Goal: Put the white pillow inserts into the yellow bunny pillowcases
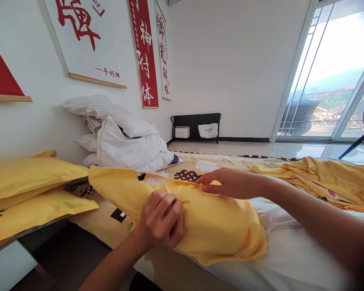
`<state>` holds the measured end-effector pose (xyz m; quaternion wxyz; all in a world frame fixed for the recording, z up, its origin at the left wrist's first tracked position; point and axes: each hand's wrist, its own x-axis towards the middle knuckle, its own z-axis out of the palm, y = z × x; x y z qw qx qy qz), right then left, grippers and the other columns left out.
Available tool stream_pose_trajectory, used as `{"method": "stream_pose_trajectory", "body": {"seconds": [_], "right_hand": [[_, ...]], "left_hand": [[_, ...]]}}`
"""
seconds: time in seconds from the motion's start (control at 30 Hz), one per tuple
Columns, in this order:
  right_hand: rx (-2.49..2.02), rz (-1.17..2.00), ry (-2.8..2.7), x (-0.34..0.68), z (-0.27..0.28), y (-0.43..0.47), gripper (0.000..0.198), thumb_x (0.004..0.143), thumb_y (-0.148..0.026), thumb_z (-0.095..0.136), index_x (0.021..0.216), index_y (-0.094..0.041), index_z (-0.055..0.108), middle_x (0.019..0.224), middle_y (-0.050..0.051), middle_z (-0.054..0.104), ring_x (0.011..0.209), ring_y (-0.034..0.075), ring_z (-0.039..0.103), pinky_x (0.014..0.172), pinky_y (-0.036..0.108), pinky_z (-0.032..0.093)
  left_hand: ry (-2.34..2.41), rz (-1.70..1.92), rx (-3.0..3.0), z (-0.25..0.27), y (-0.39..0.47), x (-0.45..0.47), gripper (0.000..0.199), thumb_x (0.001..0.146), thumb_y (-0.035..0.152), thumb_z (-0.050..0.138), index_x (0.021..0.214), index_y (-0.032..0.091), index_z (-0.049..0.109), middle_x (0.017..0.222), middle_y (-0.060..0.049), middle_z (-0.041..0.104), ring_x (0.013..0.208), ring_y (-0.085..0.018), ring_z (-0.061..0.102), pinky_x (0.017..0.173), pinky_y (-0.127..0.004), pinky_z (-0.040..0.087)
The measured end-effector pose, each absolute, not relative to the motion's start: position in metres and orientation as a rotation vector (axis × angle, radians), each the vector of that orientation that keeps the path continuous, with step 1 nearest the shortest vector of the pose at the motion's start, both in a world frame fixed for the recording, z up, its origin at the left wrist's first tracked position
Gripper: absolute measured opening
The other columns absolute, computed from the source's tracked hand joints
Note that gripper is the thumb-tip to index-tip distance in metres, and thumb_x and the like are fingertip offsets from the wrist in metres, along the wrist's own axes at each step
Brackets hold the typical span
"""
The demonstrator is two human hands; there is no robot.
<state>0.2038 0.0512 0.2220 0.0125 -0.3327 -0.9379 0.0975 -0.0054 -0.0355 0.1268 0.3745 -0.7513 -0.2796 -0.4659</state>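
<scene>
A yellow pillowcase (218,224) lies across the bed in front of me, pulled over part of a white pillow (291,246), whose uncovered end sticks out to the right. My left hand (164,218) is closed in a fist around a bunched fold on the near side of the pillowcase. At its far upper edge, my right hand (223,182) reaches in from the right, its thumb and fingertips pinching the cloth. Those fingertips are partly hidden behind the fold.
Yellow-cased pillows (33,173) are stacked at the left. White pillows (127,141) are heaped against the wall. Crumpled yellow cloth (327,178) lies at the right on the patterned bed sheet (206,163). Beyond stand a black rack (195,121) and a glass door (324,76).
</scene>
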Motion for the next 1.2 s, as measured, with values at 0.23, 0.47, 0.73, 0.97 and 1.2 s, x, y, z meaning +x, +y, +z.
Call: {"method": "stream_pose_trajectory", "body": {"seconds": [0.23, 0.47, 0.73, 0.97, 1.2], "right_hand": [[-1.088, -0.042, -3.048, 0.195, 0.195, 0.073, 0.024, 0.079, -0.02, 0.051, 0.092, -0.021, 0.07, 0.095, 0.008, 0.071, 0.092, 0.024, 0.064, 0.082, 0.036, 0.042], [-1.067, 0.026, -2.541, 0.205, 0.217, 0.089, 0.029, 0.088, -0.029, 0.034, 0.064, -0.021, 0.049, 0.064, 0.001, 0.056, 0.063, 0.015, 0.05, 0.061, 0.027, 0.035], [-0.978, 0.016, -2.052, 0.22, 0.265, 0.075, 0.028, 0.089, -0.041, 0.034, 0.074, -0.022, 0.047, 0.062, -0.002, 0.05, 0.058, 0.014, 0.046, 0.058, 0.026, 0.034], [-1.21, -0.501, -2.18, 0.24, 0.27, 0.087, 0.034, 0.088, -0.043, 0.034, 0.073, -0.025, 0.058, 0.058, 0.0, 0.055, 0.057, 0.017, 0.048, 0.058, 0.028, 0.03], [-1.091, -0.111, -2.085, 0.253, 0.269, 0.092, 0.041, 0.083, -0.054, 0.046, 0.06, -0.022, 0.053, 0.054, -0.002, 0.047, 0.055, 0.013, 0.043, 0.055, 0.027, 0.031]], "left_hand": [[-0.641, -1.177, -1.935, 0.122, -0.042, -0.004, 0.022, 0.074, 0.014, 0.048, 0.091, 0.011, 0.06, 0.077, -0.012, 0.059, 0.067, -0.02, 0.052, 0.056, -0.034, 0.046], [-0.68, -0.981, -1.926, 0.124, -0.038, -0.011, 0.037, 0.087, 0.036, 0.053, 0.117, 0.018, 0.064, 0.081, -0.006, 0.053, 0.069, -0.018, 0.05, 0.064, -0.032, 0.044], [-0.663, -1.161, -1.826, 0.141, 0.015, -0.008, 0.024, 0.085, 0.015, 0.055, 0.106, 0.019, 0.068, 0.084, -0.005, 0.06, 0.083, -0.017, 0.053, 0.078, -0.034, 0.037], [-0.764, -1.602, -1.742, 0.151, 0.012, 0.016, 0.018, 0.09, 0.016, 0.05, 0.091, 0.02, 0.067, 0.077, -0.003, 0.057, 0.076, -0.015, 0.054, 0.076, -0.035, 0.039], [-0.386, -1.783, -1.627, 0.137, -0.008, 0.032, 0.02, 0.094, 0.018, 0.038, 0.094, 0.018, 0.058, 0.073, -0.003, 0.05, 0.064, -0.015, 0.048, 0.059, -0.032, 0.045]]}}
